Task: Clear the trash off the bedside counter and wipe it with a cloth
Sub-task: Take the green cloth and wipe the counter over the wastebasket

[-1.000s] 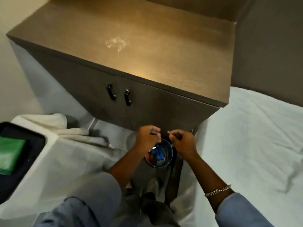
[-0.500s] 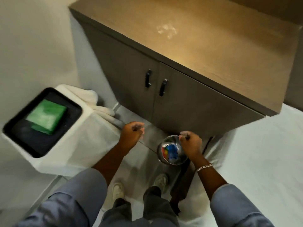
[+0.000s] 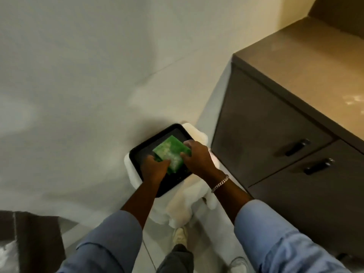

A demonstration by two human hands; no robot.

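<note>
A folded green cloth (image 3: 171, 152) lies on a black tray (image 3: 146, 150) that sits on a white-draped stand left of the bedside counter. My left hand (image 3: 152, 168) grips the cloth's near left edge. My right hand (image 3: 197, 155) grips its right edge. The brown bedside counter (image 3: 307, 75) fills the right side, with a pale smudge (image 3: 354, 99) on its top near the frame's right edge. The small metal bin with trash is out of view.
White towels (image 3: 187, 205) hang over the stand under the tray. The counter has two doors with dark handles (image 3: 297, 147). A pale wall is on the left, a dark mat (image 3: 35, 239) at bottom left, and my shoes (image 3: 180, 235) are on the tiled floor.
My view has swung left from the counter and the metal bin to the tray. Both hands have left the bin and now hold the green cloth.
</note>
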